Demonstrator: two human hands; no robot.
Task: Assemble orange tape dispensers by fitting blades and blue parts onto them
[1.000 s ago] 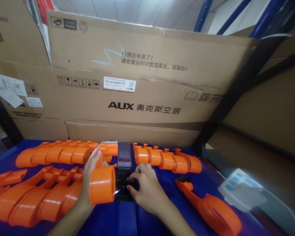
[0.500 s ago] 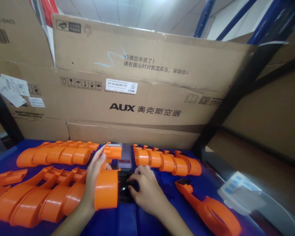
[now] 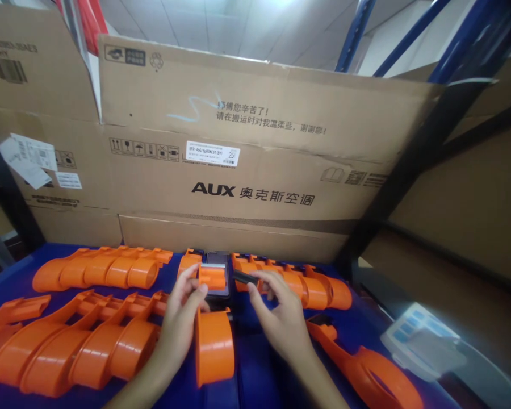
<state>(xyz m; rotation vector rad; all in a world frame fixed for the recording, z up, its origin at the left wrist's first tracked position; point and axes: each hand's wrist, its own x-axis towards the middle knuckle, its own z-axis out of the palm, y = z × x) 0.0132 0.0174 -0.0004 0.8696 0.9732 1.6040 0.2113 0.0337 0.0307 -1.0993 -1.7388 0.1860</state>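
Observation:
My left hand [image 3: 181,309] grips an orange plastic part [image 3: 215,347], which has a wide curved band at the bottom and a narrow head at the top. A pale, comb-like strip shows along the top of that head. Between the thumb and fingers of my right hand [image 3: 283,315] is a small black piece [image 3: 244,277], just right of the orange head and apart from it. Behind the held part lies a phone-like device [image 3: 218,258], partly hidden by it.
Rows of orange parts [image 3: 85,355] lie on the blue surface [image 3: 259,369] at left, with another row [image 3: 315,292] at back right. A single orange part [image 3: 366,369] and a clear plastic box [image 3: 423,341] lie at right. Cardboard [image 3: 255,193] stands behind.
My right hand has risen from the dark area at the centre and now shows the black piece. My left hand has moved right with the orange part.

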